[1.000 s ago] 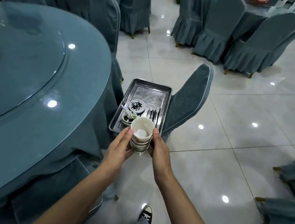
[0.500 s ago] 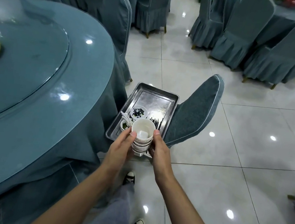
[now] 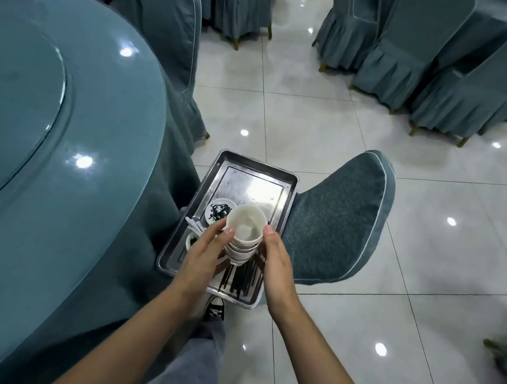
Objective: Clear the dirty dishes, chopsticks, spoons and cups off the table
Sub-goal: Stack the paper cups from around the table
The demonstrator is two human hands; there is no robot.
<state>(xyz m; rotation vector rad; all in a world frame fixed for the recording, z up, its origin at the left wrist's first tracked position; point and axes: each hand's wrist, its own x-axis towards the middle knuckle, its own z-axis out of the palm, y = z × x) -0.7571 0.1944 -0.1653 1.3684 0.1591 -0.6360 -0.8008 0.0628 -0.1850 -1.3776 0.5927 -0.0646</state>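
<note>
- A black-and-white shoe (image 3: 215, 309) stood on the tiled floor, just below the tray's near edge.
- The left hand (image 3: 204, 255) curled its fingers round the left side of the stack of cups (image 3: 244, 232), and the right hand (image 3: 275, 264) gripped the other side, thumb up by the rim.
- The stack of cups was over the near half of the metal tray (image 3: 248, 172); whether it touched the tray could not be told.
- Dark chopsticks (image 3: 242, 280) lay on the tray under the stack.
- A small dish (image 3: 218, 208) smeared dark and a white spoon (image 3: 193, 224) sat on the tray's left side.
- The tray rested on a covered chair (image 3: 337, 220) beside the round table (image 3: 59, 169).
- More covered chairs (image 3: 393, 65) stood well beyond.
</note>
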